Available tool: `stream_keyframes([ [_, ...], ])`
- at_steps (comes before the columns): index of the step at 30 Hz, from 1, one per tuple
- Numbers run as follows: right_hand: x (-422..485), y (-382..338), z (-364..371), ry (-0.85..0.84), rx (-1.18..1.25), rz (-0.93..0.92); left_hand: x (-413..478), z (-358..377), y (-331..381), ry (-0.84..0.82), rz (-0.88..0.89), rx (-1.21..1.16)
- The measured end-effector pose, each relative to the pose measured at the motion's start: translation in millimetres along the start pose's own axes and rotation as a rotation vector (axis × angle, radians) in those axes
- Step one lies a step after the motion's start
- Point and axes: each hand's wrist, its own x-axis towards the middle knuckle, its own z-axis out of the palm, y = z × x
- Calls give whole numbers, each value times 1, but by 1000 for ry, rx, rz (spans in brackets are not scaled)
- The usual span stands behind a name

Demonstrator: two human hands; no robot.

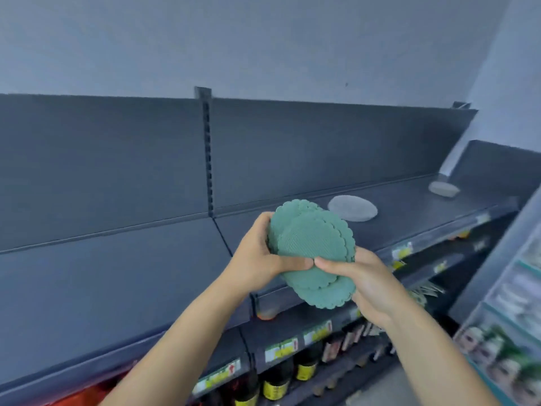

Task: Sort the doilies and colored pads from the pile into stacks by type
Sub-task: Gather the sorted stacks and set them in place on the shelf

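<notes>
Head view: both hands are holding a fanned bunch of green pads (313,244) just right of the slotted upright (207,150), above the dark shelf (117,273).

The left hand (257,259) is wrapping its fingers (265,222) round the bunch's edge nearest the upright, thumb lying across the front. The right hand (371,282) is pinching the far lower edge, thumb on top and the rest underneath. The pads are looking light, thin and bendy, with scalloped rims and a ribbed face, so they are likely slipping over one another; gripping by the rim, thumb on the face, seems best. Right of the upright, a grey round doily (352,208) is lying flat on the shelf, and a smaller grey stack (443,189) is sitting farther right, well apart. Below the upright, price tags (281,351) and dark bottles (275,382) are filling the lower rows, and a plain wall is rising behind.
</notes>
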Motion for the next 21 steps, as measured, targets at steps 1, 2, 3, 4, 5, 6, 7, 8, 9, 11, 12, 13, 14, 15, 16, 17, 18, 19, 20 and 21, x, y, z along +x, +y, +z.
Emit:
stream_keyframes([
  [1, -2, -4, -32, 38, 2, -2, 18, 29, -3, -21, 11, -1],
  [2, -3, -7, -61, 76, 1, -5, 34, 56, -5, -48, 25, 0],
  [3, -3, -10, -88, 117, 0, -6, 51, 81, -8, -85, 44, 6],
  [4, -1, -12, -114, 159, -7, -6, 67, 105, -11, -134, 59, 18],
  [5, 1, -13, -138, 198, -9, -6, 83, 128, -13, -186, 67, 36],
  [6, 6, -13, -162, 236, -13, -9, 100, 149, -17, -240, 73, 60],
  [7, 11, -11, -184, 278, -15, -15, 117, 169, -20, -289, 80, 79],
  [8, 18, -8, -206, 322, -21, -22, 135, 188, -25, -328, 92, 95],
  [9, 27, -5, -227, 364, -25, -34, 154, 206, -30, -358, 106, 109],
  [11, 48, 1, -268, 423, -17, -53, 193, 242, -42, -404, 146, 142],
  [12, 61, 4, -290, 442, -8, -57, 214, 259, -49, -420, 165, 153],
  [13, 76, 5, -312, 456, -6, -63, 237, 276, -55, -428, 182, 162],
  [14, 92, 6, -334, 466, -11, -69, 260, 292, -61, -428, 202, 168],
  [15, 111, 5, -357, 480, -21, -77, 285, 309, -67, -424, 226, 171],
  [16, 130, 4, -381, 499, -36, -85, 312, 325, -73, -419, 248, 168],
  [17, 149, 1, -405, 521, -60, -93, 338, 340, -78, -416, 262, 159],
  [18, 168, -3, -428, 548, -97, -98, 366, 355, -82, -418, 269, 147],
  [19, 185, -9, -451, 567, -149, -98, 393, 369, -85, -423, 267, 134],
  [20, 200, -14, -472, 573, -205, -89, 418, 383, -88, -427, 260, 122],
  [21, 214, -19, -495, 564, -250, -79, 443, 398, -90, -427, 252, 110],
])
